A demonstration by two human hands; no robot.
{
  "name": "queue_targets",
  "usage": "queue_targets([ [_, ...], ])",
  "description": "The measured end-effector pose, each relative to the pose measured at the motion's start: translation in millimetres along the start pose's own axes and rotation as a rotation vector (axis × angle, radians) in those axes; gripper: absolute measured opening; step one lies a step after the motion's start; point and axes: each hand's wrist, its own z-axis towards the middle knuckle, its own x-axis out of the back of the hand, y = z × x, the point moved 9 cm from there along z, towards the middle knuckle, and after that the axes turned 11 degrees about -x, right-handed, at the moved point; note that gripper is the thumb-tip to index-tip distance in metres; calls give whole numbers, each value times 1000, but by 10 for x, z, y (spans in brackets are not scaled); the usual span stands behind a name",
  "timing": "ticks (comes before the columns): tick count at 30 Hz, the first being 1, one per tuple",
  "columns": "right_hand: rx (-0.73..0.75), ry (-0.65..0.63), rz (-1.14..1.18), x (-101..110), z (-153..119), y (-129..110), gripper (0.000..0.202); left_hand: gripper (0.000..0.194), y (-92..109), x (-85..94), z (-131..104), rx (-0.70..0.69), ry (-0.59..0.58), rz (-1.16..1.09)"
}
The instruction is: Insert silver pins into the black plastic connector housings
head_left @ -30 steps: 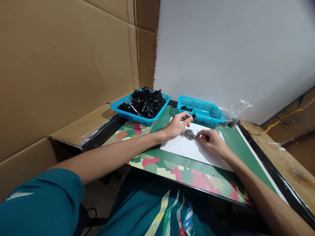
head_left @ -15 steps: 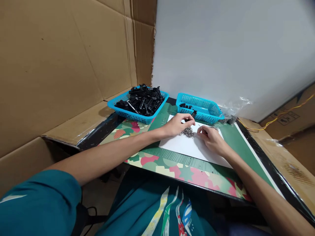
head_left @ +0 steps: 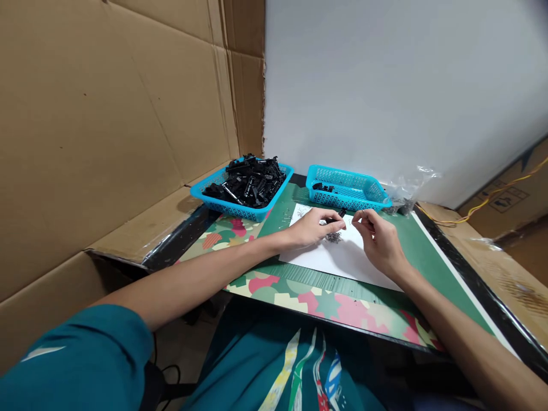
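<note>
Over a white sheet of paper [head_left: 319, 260], my left hand [head_left: 314, 227] is closed on a small black plastic part [head_left: 342, 212], whose end shows beyond the fingers. Just to its right, my right hand [head_left: 379, 240] has thumb and forefinger pinched together. Whatever sits between those fingertips is too small to make out. A pile of tiny metal pieces [head_left: 333, 237] lies on the paper under the left fingers. More small metal bits [head_left: 302, 211] are scattered at the sheet's far left corner.
A blue basket [head_left: 257, 214] heaped with black plastic parts [head_left: 252, 182] stands at the back left. Another blue basket [head_left: 346, 201] holds a few black parts [head_left: 323, 187]. Beside it lies a clear plastic bag [head_left: 405, 197]. Cardboard walls [head_left: 171, 85] enclose the left side.
My right hand has lifted from beside the metal pile and come up near the left fingertips. The left hand still holds the black part, now tilted lower. The view has shifted slightly.
</note>
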Motion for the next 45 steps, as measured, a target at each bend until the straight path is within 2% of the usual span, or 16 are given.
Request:
queue_targets([
  [5, 66, 16, -24, -3, -40, -93, 9, 22, 54, -85, -14, -3, 12, -64],
  [10, 12, -18, -7, -5, -32, -119, 11, 15, 57, -65, -34, -25, 34, -3],
  [20, -40, -78, 14, -34, -11, -79, 13, 11, 78, 5, -63, -72, 27, 264],
  [24, 20, -27, -2, 42, -28, -153, 11, 16, 147, 33, -82, -73, 39, 352],
  [28, 98, 80, 21, 173, -59, -239, 11, 33, 227, 106, -93, -99, 85, 376],
  [31, 158, 149, -1, 227, -94, -299, 13, 31, 239, 123, -94, -126, 96, 330],
  [35, 228, 215, -54, 254, -134, -354, 16, 59, 201, 125, -101, -134, 120, 269],
  [40, 356, 268, -109, 276, -188, -418, 19, 50, 251, 54, -87, -203, 52, 321],
  [45, 468, 216, -158, 221, -220, -500, 21, 41, 282, 35, -77, -244, 27, 401],
])
